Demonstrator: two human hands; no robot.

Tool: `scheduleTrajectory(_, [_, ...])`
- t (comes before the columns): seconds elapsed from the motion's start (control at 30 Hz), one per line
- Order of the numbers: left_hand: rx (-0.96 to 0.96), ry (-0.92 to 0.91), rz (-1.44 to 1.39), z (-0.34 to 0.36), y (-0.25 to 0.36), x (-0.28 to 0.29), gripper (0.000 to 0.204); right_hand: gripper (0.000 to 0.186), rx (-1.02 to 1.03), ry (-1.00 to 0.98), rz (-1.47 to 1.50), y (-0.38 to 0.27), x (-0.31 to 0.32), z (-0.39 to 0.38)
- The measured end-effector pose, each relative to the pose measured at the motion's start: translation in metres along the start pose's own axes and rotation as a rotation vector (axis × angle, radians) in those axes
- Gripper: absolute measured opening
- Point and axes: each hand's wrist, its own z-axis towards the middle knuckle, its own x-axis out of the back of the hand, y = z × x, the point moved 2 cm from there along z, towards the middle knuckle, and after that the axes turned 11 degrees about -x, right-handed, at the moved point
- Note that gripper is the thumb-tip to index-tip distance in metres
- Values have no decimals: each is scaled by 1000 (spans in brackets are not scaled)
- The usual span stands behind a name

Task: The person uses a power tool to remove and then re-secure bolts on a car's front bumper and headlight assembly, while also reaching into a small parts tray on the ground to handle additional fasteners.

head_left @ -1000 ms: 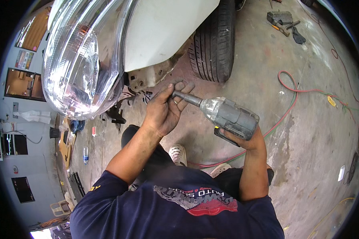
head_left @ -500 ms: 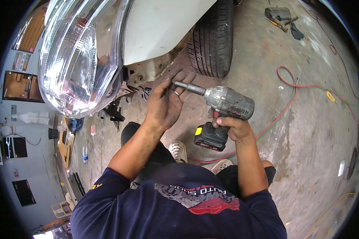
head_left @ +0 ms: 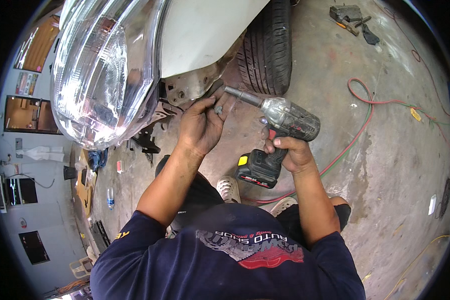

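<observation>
My right hand [head_left: 296, 154] is wrapped round the grip of a cordless impact wrench [head_left: 291, 119], a grey and black tool with a black battery [head_left: 259, 169] at its base. A long metal socket [head_left: 243, 96] extends from its nose, pointing left toward my other hand. My left hand [head_left: 201, 125] is turned palm up with curled fingers beside the socket's tip. A small greyish, bolt-like piece [head_left: 218, 109] rests against those fingers; its exact shape is too small to make out. Just beyond is the bare metal bracket [head_left: 181, 94] under the car's white fender [head_left: 200, 37].
A clear headlight [head_left: 102, 75] projects at the left, and a tyre [head_left: 265, 50] stands beyond my hands. Red and green hoses [head_left: 352, 132] curl over the concrete on the right. A hammer [head_left: 349, 27] lies far right; a water bottle [head_left: 110, 197] stands left.
My left fingers have curled inward, and a small greyish piece now shows against them. The wrench and its socket have shifted slightly up, with the socket's tip a little further right.
</observation>
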Motion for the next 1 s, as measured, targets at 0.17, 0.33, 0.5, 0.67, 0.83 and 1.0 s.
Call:
scheduleTrajectory(0.17, [153,97,-92,2,-16,28,34,50,25,6,9,-4,-10,-8])
scheduleTrajectory(0.33, [507,97,-277,-9,-43,68,34,59,16,72,-76,8,6,-19])
scheduleTrajectory(0.5, [197,-223,-168,23,10,74,49,41,33,127,-189,-11,5,-35])
scheduleTrajectory(0.67, [31,-461,-289,41,35,26,66,38,65,127,-197,-12,6,-34])
scheduleTrajectory(0.83, [0,-504,-367,67,15,52,64,47,56,145,-202,-7,0,-32])
scheduleTrajectory(1.0, [-38,-347,-179,72,9,49,54,44,26,142,-207,-5,-4,-36])
